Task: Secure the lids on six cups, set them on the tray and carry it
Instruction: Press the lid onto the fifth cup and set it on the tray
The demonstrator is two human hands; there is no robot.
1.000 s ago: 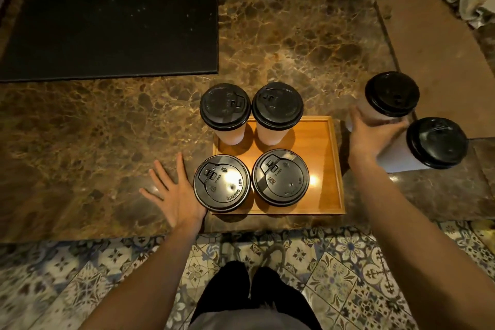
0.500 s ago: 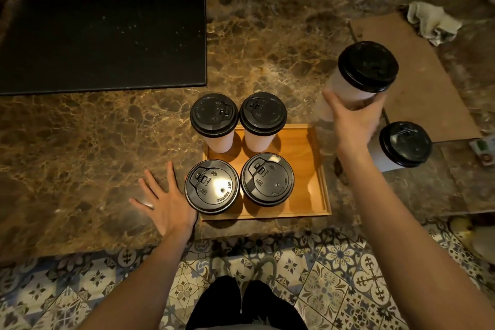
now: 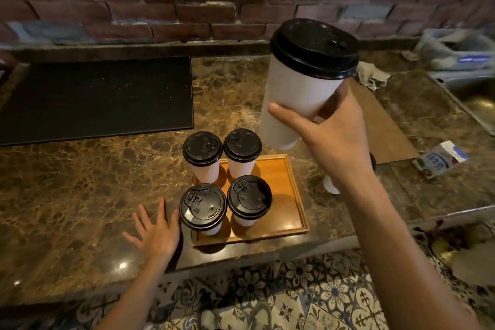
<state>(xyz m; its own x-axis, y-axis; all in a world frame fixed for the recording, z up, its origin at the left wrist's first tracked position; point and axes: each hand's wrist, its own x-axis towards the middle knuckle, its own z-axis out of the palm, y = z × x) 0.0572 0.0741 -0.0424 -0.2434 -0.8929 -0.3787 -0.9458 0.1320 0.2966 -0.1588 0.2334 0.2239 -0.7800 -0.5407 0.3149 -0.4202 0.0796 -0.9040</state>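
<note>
Fingers (image 3: 284, 115), right hand (image 3: 340, 136): curled round the lower wall of a white paper cup (image 3: 294, 96), thumb across its front. The cup is held tilted in the air above the far right of the tray (image 3: 293, 195), with a black domed plastic lid (image 3: 313, 48) seated on it.
Fingers (image 3: 146, 218), left hand (image 3: 158, 233): spread, flat on the glossy brown marble tabletop (image 3: 80, 195), just beside the tray, holding nothing.
Tray: rectangular, orange wood, low rim. It contains four upright white cups (image 3: 241, 169) with black lids, two by two.
Sixth cup (image 3: 330, 186): on the tabletop right of the tray, mostly hidden by the right forearm.
Black rectangular mat (image 3: 96, 99): far left.
</note>
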